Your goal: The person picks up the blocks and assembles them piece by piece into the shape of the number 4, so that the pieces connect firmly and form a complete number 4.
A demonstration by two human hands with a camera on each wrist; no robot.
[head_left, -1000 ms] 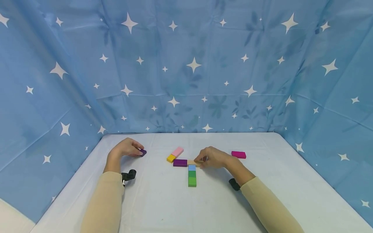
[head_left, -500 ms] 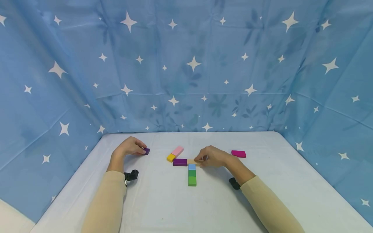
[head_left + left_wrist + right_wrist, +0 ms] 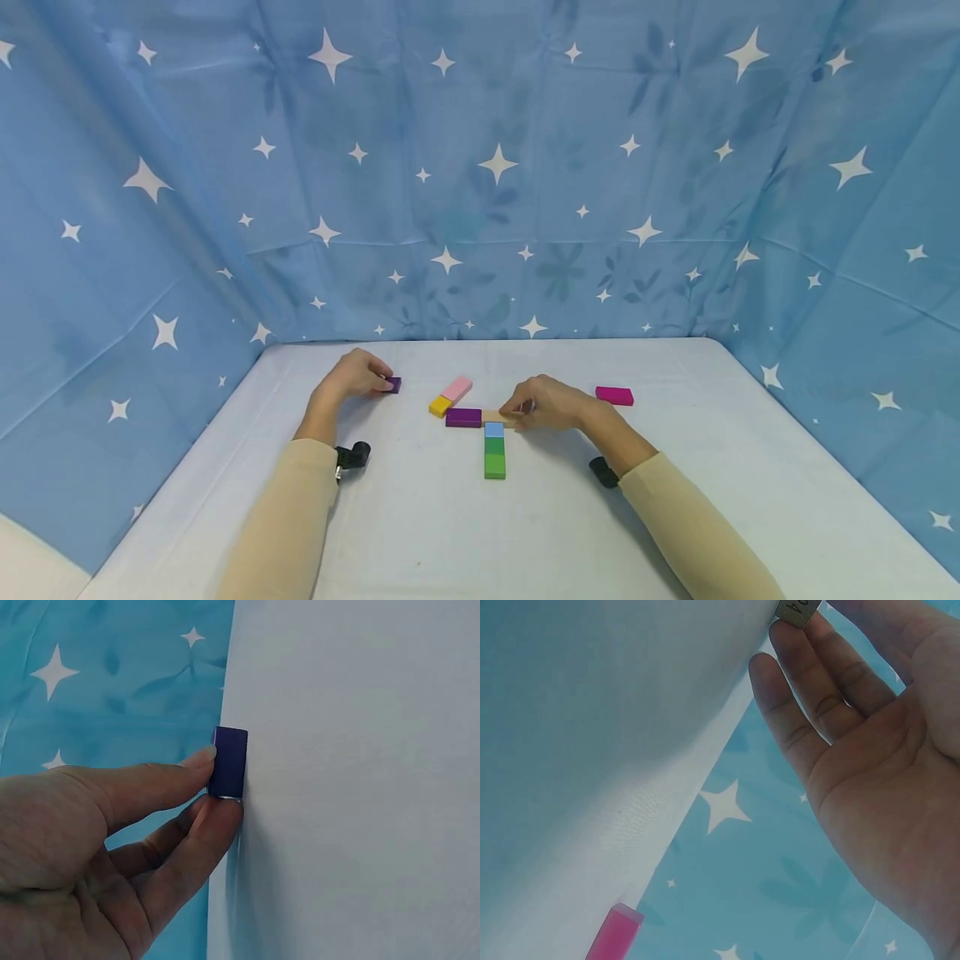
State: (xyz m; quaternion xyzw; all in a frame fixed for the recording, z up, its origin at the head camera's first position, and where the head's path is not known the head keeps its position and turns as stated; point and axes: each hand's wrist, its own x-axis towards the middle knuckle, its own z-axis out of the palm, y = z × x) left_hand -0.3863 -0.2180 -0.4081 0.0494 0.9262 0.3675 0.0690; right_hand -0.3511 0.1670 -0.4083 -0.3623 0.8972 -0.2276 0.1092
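A small dark purple block [image 3: 229,763] is pinched between the thumb and fingers of my left hand [image 3: 356,375], at the back left of the table. My right hand [image 3: 552,403] has its thumb and fingertips at the right end of a tan wooden block [image 3: 492,418], whose end [image 3: 798,610] shows a printed marking in the right wrist view. That block lies end to end with a longer purple block [image 3: 463,418]. Below the tan block a light blue block [image 3: 494,430], a dark green one [image 3: 494,447] and a lighter green one [image 3: 494,467] form a column.
A pink block [image 3: 457,389] and a yellow block [image 3: 440,407] lie end to end on a slant, left of centre. A magenta block [image 3: 614,396] rests beyond my right wrist. The white table [image 3: 420,525] ends at a blue star-patterned curtain [image 3: 480,208].
My left hand has moved right along the back of the table with the small dark purple block. My right hand stays at the tan block; the other blocks have not moved.
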